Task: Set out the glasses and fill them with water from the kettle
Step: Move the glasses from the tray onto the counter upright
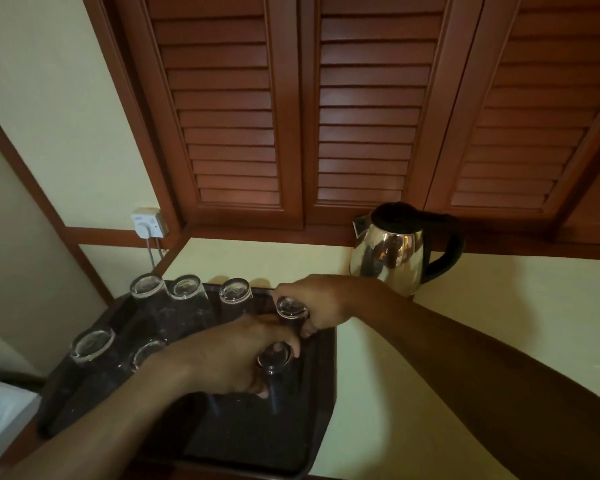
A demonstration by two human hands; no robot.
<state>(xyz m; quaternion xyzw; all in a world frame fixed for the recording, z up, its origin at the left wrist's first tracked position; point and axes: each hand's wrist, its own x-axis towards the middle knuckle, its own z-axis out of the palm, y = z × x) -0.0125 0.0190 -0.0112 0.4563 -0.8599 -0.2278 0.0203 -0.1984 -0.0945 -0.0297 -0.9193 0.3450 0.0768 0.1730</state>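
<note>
Here the hands (229,355) (324,301) grip two upturned glasses (274,360) (291,306).

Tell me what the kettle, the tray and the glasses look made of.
Kettle: polished metal, likely stainless steel, since its body mirrors the room; its handle looks like matte black plastic. Tray: dark, dull surface, probably plastic or lacquered wood; unclear which. Glasses: clear glass, see-through with bright edges, though clear plastic cannot be ruled out.

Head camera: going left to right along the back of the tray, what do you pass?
Corner glass → second glass → third glass → fourth glass, gripped by the right hand → kettle.
</note>
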